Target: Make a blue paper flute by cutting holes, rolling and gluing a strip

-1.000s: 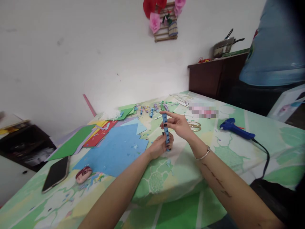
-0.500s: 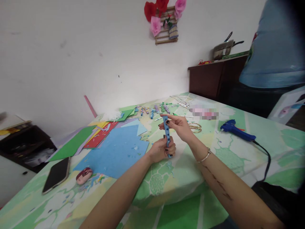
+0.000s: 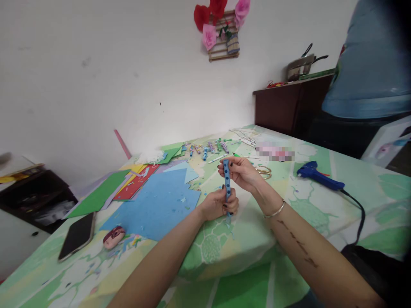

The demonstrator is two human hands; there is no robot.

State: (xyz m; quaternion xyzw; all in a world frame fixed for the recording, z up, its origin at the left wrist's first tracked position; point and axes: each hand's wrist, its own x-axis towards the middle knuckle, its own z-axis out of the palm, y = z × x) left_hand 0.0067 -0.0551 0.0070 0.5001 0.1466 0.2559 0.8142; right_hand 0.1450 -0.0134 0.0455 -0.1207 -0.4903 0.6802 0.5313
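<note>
A narrow blue paper strip with dark dots (image 3: 227,179) stands nearly upright between my hands. My left hand (image 3: 220,203) is wrapped round its lower part, resting low over the tablecloth. At its top end, the fingers of my right hand (image 3: 242,172) pinch the strip. Just behind my right hand lie scissors with gold handles (image 3: 264,172), their blades hidden by the hand. Left of my hands a large blue sheet (image 3: 157,203) lies flat, strewn with small paper scraps.
A blue glue gun (image 3: 321,176) with a black cord lies at the right. Several small rolled paper pieces (image 3: 204,153) and a white pen (image 3: 217,158) are at the back. Red paper (image 3: 135,184), green paper (image 3: 98,194), a phone (image 3: 78,236) and a pink rounded object (image 3: 114,238) lie at the left.
The strip has turned so that its dotted face shows more fully. My right hand has shifted slightly, still pinching the top end; my left hand has stayed about where it was.
</note>
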